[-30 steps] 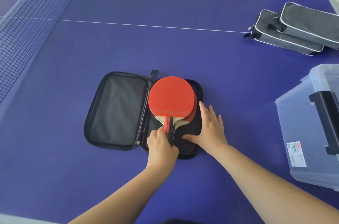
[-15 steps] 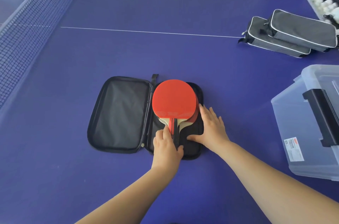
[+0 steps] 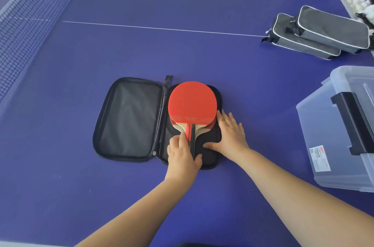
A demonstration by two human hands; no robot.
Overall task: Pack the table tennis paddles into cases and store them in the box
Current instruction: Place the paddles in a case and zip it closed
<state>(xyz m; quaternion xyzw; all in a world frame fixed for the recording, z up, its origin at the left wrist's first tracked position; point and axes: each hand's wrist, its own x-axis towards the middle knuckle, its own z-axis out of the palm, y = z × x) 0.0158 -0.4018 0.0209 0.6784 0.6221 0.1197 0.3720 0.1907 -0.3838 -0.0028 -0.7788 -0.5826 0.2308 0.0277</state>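
Two paddles (image 3: 192, 105) are lying one on top of the other in the right half of an open black case (image 3: 129, 119), in the middle of the frame. Their red faces are pointing toward the top of the frame and their handles are pointing down toward the person. The left hand (image 3: 182, 153) is coming in from the bottom of the frame and is wrapping its fingers around the handles, gripping them. The right hand (image 3: 230, 135) is lying flat on the right edge of the case, with its fingers spread and straight and its thumb sticking out to the left near the handles. Both bare arms are reaching up from the bottom edge. The case is sitting on a blue table (image 3: 182, 54). A see-through box (image 3: 336, 145) is standing at the right edge of the frame. Two grey closed cases (image 3: 319, 32) are lying in the upper right, one leaning on the other. A net (image 3: 24, 16) is running along the upper left.
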